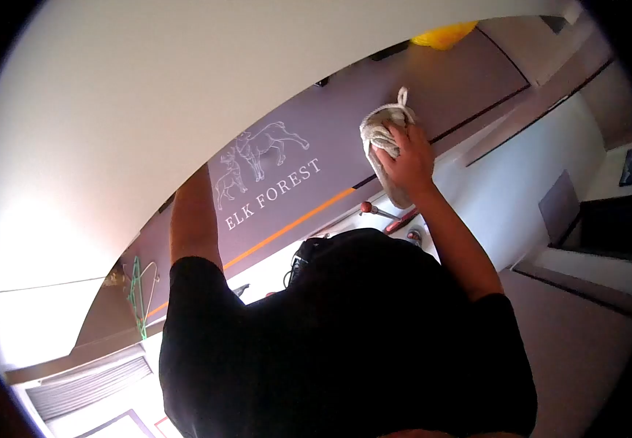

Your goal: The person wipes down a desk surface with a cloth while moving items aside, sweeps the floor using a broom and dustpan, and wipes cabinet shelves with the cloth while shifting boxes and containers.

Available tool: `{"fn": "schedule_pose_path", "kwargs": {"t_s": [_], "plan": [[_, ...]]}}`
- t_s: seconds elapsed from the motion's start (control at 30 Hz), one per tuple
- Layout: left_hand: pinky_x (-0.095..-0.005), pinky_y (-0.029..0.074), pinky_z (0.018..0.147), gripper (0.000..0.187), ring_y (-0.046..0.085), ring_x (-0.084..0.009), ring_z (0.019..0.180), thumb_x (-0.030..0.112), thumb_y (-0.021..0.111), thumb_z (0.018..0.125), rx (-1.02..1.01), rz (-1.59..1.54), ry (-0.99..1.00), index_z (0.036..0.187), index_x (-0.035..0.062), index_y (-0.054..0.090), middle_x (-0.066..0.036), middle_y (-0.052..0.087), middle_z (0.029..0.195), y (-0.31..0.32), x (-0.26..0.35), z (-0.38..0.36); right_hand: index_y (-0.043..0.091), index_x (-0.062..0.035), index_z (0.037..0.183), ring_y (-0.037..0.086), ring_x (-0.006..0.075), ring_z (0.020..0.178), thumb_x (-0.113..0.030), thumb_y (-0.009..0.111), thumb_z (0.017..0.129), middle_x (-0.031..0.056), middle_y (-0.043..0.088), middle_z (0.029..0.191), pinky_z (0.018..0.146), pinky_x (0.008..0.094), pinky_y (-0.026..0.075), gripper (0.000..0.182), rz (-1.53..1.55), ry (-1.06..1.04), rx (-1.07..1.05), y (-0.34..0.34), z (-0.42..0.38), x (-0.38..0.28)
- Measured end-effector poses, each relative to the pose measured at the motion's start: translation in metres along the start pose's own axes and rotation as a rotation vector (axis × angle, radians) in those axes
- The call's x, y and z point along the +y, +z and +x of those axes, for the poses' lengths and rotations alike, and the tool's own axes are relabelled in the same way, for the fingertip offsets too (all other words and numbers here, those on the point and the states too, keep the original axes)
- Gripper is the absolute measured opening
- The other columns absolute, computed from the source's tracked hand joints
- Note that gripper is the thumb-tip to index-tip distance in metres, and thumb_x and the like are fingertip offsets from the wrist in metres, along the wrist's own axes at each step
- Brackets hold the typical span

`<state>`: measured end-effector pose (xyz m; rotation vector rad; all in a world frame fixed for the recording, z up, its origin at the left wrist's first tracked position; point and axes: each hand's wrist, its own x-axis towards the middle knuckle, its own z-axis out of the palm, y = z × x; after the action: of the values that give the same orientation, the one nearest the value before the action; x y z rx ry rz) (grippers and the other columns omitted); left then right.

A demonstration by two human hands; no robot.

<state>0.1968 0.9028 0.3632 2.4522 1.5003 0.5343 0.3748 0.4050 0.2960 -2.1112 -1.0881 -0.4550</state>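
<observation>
My right hand (409, 162) is closed on a bunched beige cloth (376, 139) with a white edge and a small hanging loop. The cloth rests on a grey-purple mat (345, 124) printed with deer outlines and the words ELK FOREST. Part of the cloth hangs down over the mat's front edge. On the left, my left forearm (195, 219) reaches up behind a large white panel (112, 131), which hides that hand and whatever it may touch.
A yellow object (444, 35) shows at the mat's far end. Green wire-like loops (139, 292) lie at the left. Below the front edge are a red-knobbed rod (378, 211) and a foot (414, 236). The white panel overhangs the mat closely.
</observation>
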Motion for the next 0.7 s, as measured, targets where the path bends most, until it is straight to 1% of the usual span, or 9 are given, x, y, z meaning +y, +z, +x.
{"fn": "schedule_pose_path", "kwargs": {"t_s": [0.07,0.2,0.3,0.33,0.43,0.5,0.53,0.67,0.7], "plan": [[-0.0475,0.047,0.099,0.103,0.061,-0.044,0.116,0.069,0.08,0.066,0.317,-0.155,-0.024,0.128,-0.0087,0.054,-0.029,0.064,0.123,0.017,-0.048,-0.015,0.065,-0.0094,0.119,0.061,0.0377,0.099,-0.033,0.079,0.079,0.0166,0.061,0.107,0.084,0.0477,0.051,0.049,0.006,0.02,-0.019,-0.001,0.0,-0.005],[-0.0471,0.047,0.101,0.102,0.06,-0.0419,0.119,0.068,0.08,0.068,0.358,-0.302,-0.121,0.132,-0.0074,0.052,-0.027,0.063,0.128,-0.002,-0.02,-0.058,0.064,-0.0134,0.122,0.059,0.0374,0.1,-0.035,0.078,0.08,0.0151,0.059,0.106,0.083,0.0482,0.05,0.05,-0.001,0.029,-0.019,0.002,-0.003,-0.004],[-0.0472,0.046,0.102,0.1,0.06,-0.039,0.122,0.066,0.078,0.072,0.301,-0.123,-0.114,0.138,-0.0035,0.052,-0.022,0.061,0.134,0.054,-0.09,0.014,0.063,-0.0156,0.127,0.058,0.0374,0.1,-0.037,0.078,0.08,0.0147,0.058,0.109,0.083,0.0482,0.049,0.053,-0.009,-0.01,-0.014,0.006,-0.004,-0.002],[-0.0448,0.045,0.105,0.09,0.057,-0.0358,0.127,0.064,0.073,0.078,0.344,-0.217,-0.033,0.144,0.0077,0.051,-0.018,0.059,0.141,0.06,-0.083,0.011,0.063,-0.0155,0.127,0.058,0.0376,0.1,-0.037,0.078,0.08,0.0149,0.058,0.109,0.083,0.0484,0.049,0.053,-0.02,-0.01,-0.018,0.005,-0.003,-0.002],[-0.0471,0.042,0.107,0.078,0.055,-0.0365,0.128,0.06,0.069,0.083,0.344,-0.055,-0.031,0.146,0.0194,0.051,-0.015,0.056,0.144,0.067,-0.079,0.012,0.063,-0.0137,0.125,0.058,0.0386,0.1,-0.035,0.078,0.08,0.0161,0.058,0.11,0.084,0.0489,0.049,0.053,-0.015,0.001,-0.018,-0.005,0.0,-0.009],[-0.0613,0.044,0.097,0.061,0.059,-0.0413,0.119,0.048,0.069,0.086,0.616,-0.032,-0.178,0.138,0.0184,0.059,-0.016,0.064,0.132,0.047,0.007,-0.049,0.063,-0.0127,0.124,0.058,0.0389,0.099,-0.034,0.078,0.079,0.0161,0.058,0.109,0.084,0.0492,0.049,0.052,0.019,0.004,-0.003,-0.005,0.001,-0.009],[-0.0591,0.044,0.097,0.06,0.057,-0.0441,0.12,0.043,0.071,0.086,0.667,-0.087,0.06,0.135,0.0121,0.06,-0.018,0.065,0.129,0.049,0.033,-0.069,0.064,-0.0114,0.122,0.058,0.0384,0.098,-0.033,0.078,0.08,0.0158,0.058,0.108,0.084,0.0494,0.048,0.05,0.004,-0.003,-0.001,-0.003,0.0,-0.007],[-0.0503,0.041,0.106,0.091,0.048,-0.0406,0.131,0.056,0.078,0.078,0.554,0.128,0.463,0.142,-0.0007,0.045,-0.024,0.053,0.139,0.079,0.162,-0.138,0.065,-0.0126,0.121,0.059,0.0381,0.098,-0.033,0.078,0.081,0.0158,0.059,0.106,0.083,0.0479,0.05,0.047,-0.007,-0.035,0.023,-0.005,0.0,-0.008],[-0.0494,0.04,0.108,0.096,0.048,-0.0406,0.132,0.06,0.078,0.076,0.261,-0.151,0.396,0.143,-0.0012,0.045,-0.024,0.053,0.139,0.072,0.184,-0.146,0.065,-0.0124,0.121,0.059,0.0382,0.098,-0.033,0.078,0.081,0.0159,0.059,0.105,0.083,0.0478,0.05,0.047,-0.007,-0.025,0.009,-0.007,0.001,-0.009]]}}
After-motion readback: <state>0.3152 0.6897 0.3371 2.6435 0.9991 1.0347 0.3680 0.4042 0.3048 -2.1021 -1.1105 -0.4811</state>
